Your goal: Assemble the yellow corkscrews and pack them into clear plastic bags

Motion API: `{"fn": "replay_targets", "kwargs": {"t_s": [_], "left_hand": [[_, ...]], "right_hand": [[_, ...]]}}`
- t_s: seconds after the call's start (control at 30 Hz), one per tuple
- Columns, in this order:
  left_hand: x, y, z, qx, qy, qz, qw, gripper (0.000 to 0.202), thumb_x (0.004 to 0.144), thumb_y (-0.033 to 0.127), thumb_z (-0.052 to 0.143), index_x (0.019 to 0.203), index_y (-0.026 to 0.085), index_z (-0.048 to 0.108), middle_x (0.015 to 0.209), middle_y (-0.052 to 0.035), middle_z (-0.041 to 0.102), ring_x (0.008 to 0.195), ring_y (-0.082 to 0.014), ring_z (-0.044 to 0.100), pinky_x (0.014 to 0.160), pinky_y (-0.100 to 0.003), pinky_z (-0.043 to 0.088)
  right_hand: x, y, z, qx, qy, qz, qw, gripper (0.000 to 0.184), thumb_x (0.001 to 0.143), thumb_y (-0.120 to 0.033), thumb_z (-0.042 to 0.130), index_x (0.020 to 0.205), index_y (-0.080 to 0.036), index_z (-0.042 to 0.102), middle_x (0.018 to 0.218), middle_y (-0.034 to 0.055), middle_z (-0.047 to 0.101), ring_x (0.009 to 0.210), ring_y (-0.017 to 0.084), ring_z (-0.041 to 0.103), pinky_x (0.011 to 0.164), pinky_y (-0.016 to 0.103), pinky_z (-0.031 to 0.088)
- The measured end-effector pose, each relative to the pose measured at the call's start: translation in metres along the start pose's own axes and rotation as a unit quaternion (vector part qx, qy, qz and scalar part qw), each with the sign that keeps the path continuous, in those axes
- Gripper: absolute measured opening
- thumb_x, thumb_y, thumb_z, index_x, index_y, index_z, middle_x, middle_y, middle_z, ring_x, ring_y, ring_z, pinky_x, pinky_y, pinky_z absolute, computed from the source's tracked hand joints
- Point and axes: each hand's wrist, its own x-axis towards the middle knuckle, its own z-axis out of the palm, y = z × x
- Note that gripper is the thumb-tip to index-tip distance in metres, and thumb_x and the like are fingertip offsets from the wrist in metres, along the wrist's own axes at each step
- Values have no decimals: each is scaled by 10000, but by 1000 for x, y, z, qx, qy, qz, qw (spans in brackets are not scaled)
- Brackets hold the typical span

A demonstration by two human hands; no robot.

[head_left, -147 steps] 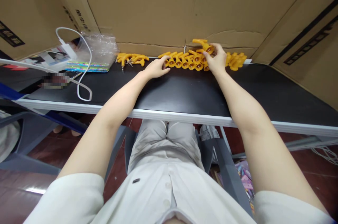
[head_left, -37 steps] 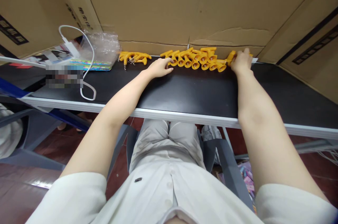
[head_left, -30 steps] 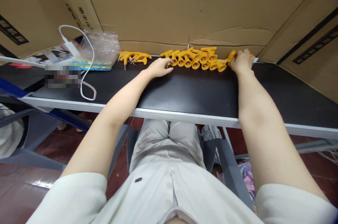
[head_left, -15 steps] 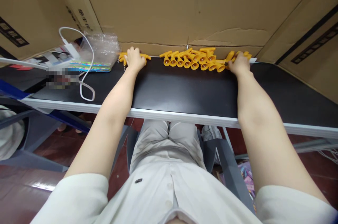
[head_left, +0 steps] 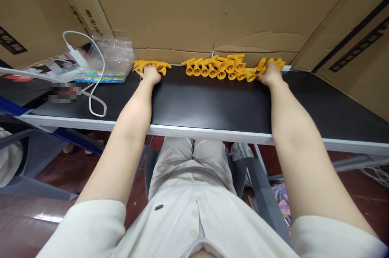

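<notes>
Small yellow plastic pieces lie along the far edge of a black table (head_left: 212,104). A long row of the yellow pieces (head_left: 219,68) sits in the middle, a small pile of them (head_left: 158,65) at the left, and a few more (head_left: 273,63) at the right end. My left hand (head_left: 151,75) rests knuckles-up at the left pile, fingers curled onto a piece there. At the right end of the row, my right hand (head_left: 269,75) is curled too, its fingertips pinched on a piece.
Cardboard sheets (head_left: 182,7) wall in the table at the back and right. A clear plastic bag (head_left: 114,53), a colourful packet (head_left: 97,76) and a white charger cable (head_left: 91,96) lie at the left. The table's white front edge (head_left: 212,133) is above my lap.
My left hand went from the left end of the row to the small pile further left. My right hand stayed at the right end, drawing slightly toward me.
</notes>
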Motion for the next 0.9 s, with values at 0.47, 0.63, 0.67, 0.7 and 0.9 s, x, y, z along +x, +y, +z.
{"fn": "replay_targets", "kwargs": {"t_s": [0.47,0.63,0.67,0.7,0.9], "left_hand": [[-6,11,-12,62,73,-23,995,334,793,28,623,1015,223,779,1425,-143,776,1457,-374,679,1393,-614,282],[-9,20,-18,-36,135,-17,990,305,837,91,675,1078,278,686,1393,-103,770,1469,-358,651,1297,-672,381],[-10,24,-20,-60,144,-24,987,253,865,122,681,1060,278,648,1366,-85,774,1473,-327,641,1278,-666,381],[-11,28,-22,-77,149,-33,985,190,901,145,672,1030,267,605,1342,-70,774,1473,-287,631,1257,-649,378],[-13,50,-27,-167,168,-104,966,363,892,-80,518,968,256,404,1399,-49,702,1411,-150,645,1230,-489,441]], "right_hand": [[-9,-5,-8,57,-41,27,997,655,1098,-164,710,1695,-2,492,1643,299,583,1510,263,598,1169,313,425],[-9,-4,-7,56,-44,25,997,671,1111,-212,716,1709,-18,481,1663,279,576,1553,284,576,1231,310,419],[-8,-4,-7,55,-44,26,997,668,1113,-214,714,1709,-21,482,1665,279,575,1563,288,572,1249,317,418],[-8,-4,-7,55,-44,26,997,663,1113,-214,714,1706,-23,487,1664,279,575,1570,294,572,1262,324,421],[-11,-6,-10,45,-46,31,997,649,1106,-210,727,1686,-19,507,1654,275,589,1574,305,575,1271,329,432]]}}
